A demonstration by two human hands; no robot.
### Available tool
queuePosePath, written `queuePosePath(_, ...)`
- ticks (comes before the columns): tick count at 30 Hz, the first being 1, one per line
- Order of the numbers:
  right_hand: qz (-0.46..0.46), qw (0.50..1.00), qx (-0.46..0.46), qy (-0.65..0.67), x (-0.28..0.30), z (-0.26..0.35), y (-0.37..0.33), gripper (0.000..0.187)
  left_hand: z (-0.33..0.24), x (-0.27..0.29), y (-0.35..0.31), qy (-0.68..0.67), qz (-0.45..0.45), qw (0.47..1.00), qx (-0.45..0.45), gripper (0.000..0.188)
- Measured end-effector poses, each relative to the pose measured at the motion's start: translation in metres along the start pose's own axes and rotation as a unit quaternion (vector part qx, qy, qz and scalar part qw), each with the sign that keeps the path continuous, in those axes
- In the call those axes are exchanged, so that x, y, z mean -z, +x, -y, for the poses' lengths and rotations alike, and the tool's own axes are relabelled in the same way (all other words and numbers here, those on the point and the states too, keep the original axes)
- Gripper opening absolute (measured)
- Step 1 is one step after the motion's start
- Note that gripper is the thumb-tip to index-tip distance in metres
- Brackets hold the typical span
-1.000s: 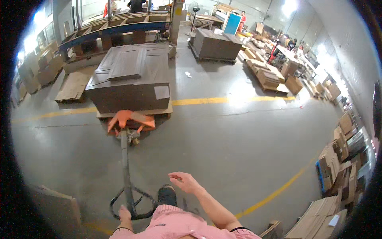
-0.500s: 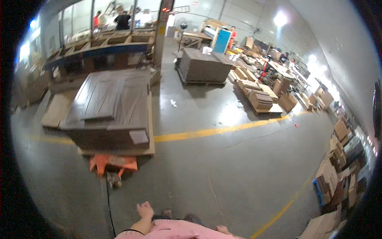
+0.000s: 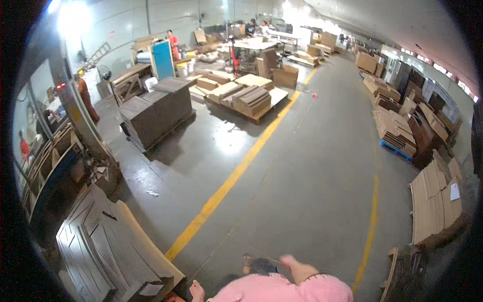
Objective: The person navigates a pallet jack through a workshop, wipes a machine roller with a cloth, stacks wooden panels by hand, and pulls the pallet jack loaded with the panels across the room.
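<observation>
At the lower edge, my left hand [image 3: 197, 290] hangs beside the near stack of dark flat sheets [image 3: 110, 246], apart from it. Its fingers show only in part, look loosely apart and hold nothing I can see. My right hand [image 3: 289, 261] is out in front of my pink shirt [image 3: 282, 289], over the grey floor. Motion smears its fingers, and nothing shows in its grasp. The near stack rests on a pale board [image 3: 146, 236], with a white paper [image 3: 152, 289] at its near end. A bit of orange shows below it; the rest is hidden.
Yellow lines [image 3: 221, 193] run along the floor. Ahead on the left stand another dark stack [image 3: 158, 110] and a pallet of cut cardboard [image 3: 256, 104]. Cardboard piles [image 3: 395, 131] line the right side. A post [image 3: 80, 108] rises on the left. Several people are farther back.
My view has swung to the right. The near stack has shifted to the lower left of the picture, and its orange pallet truck is almost out of view. My right hand has come further into view.
</observation>
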State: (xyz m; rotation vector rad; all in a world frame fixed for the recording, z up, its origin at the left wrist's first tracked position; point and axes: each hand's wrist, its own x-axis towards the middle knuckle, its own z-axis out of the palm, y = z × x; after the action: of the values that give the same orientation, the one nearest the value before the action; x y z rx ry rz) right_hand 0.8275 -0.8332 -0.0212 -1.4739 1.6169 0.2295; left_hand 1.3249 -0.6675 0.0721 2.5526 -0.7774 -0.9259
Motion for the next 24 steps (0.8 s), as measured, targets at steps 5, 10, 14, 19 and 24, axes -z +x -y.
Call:
queuePosePath(5,-0.124,0.937,0.058,0.321,0.216,0.269,0.128,0.029,-0.023,-0.023,0.077,0.064,0.243,0.964,0.082,0.067)
queuePosePath(10,-0.160,0.925,0.164,0.303,0.323,0.392,0.281,0.029,-0.143,-0.027,0.164,0.062,0.267,0.955,0.110,0.063)
queuePosePath(14,-0.088,0.942,0.060,0.317,0.354,0.402,0.362,0.030,-0.260,-0.023,0.300,0.013,0.235,0.966,0.105,0.064)
queuePosePath(19,-0.085,0.962,-0.105,0.239,0.340,0.317,0.410,0.032,-0.489,0.013,0.547,-0.045,0.045,0.997,-0.042,0.065)
queuePosePath(24,0.019,0.996,-0.001,-0.092,0.364,0.276,0.449,0.032,-0.759,0.092,0.704,-0.071,0.000,0.981,-0.178,0.056)
